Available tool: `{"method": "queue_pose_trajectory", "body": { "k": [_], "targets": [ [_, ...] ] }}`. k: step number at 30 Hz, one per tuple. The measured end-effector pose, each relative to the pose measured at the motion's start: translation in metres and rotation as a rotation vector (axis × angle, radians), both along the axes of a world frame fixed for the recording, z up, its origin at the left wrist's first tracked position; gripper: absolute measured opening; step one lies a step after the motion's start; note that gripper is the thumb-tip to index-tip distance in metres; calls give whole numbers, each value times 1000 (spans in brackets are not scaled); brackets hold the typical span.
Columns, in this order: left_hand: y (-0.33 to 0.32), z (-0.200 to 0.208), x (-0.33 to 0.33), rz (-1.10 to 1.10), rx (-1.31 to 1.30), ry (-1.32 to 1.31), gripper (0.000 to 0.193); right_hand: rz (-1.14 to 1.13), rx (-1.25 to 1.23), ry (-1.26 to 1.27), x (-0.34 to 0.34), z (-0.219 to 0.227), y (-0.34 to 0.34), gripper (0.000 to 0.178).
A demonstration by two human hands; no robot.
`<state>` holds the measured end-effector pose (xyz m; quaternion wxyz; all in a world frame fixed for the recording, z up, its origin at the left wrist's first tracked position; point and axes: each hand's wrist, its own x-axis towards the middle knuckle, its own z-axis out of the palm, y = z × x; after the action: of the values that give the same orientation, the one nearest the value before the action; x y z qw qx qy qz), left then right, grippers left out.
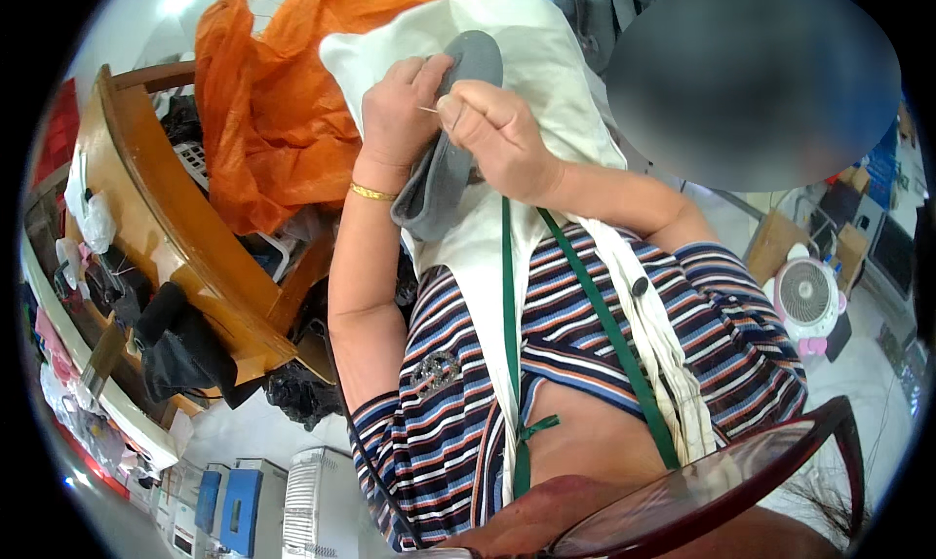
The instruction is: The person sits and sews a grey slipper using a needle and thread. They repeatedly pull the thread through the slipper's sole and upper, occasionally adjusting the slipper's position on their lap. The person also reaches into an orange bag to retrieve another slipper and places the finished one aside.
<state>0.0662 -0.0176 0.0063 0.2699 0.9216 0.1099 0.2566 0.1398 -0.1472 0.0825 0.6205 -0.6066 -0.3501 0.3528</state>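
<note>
My left hand (400, 111), with a gold bracelet at the wrist, grips a grey felt-like fabric piece (444, 184) near its rounded top end. My right hand (499, 138) is pressed against the same piece, with thumb and finger pinched on a thin needle (430, 109) whose tip points left toward my left hand's fingers. Both hands are held up close in front of my striped shirt (585, 306). A white cloth (531, 57) lies behind the grey piece and hangs down my front.
A crumpled orange fabric (278, 101) lies at the upper left beside a wooden frame (166, 218) with black cloth pieces (180, 349) on it. A small white and pink fan (807, 301) stands at the right. Green straps (609, 330) cross my chest.
</note>
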Motion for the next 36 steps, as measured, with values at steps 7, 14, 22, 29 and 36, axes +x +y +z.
{"method": "queue_pose_trajectory", "body": {
  "k": [7,14,22,29,36],
  "targets": [
    [-36,-30,-4,-106,-169,312,30,-47,-38,-129,27,-36,-47,27],
    [-11,8,4,-170,-713,273,34,-169,5,-850,74,-31,-64,12],
    [-35,4,19,-111,-583,674,37,28,141,-1064,59,-19,-74,17],
    [-22,4,-4,26,-1137,676,18,-16,-632,-462,119,-27,-134,17],
    [-25,-12,-12,68,-1085,588,17,214,-420,-417,87,-36,-81,16]
  ]
}}
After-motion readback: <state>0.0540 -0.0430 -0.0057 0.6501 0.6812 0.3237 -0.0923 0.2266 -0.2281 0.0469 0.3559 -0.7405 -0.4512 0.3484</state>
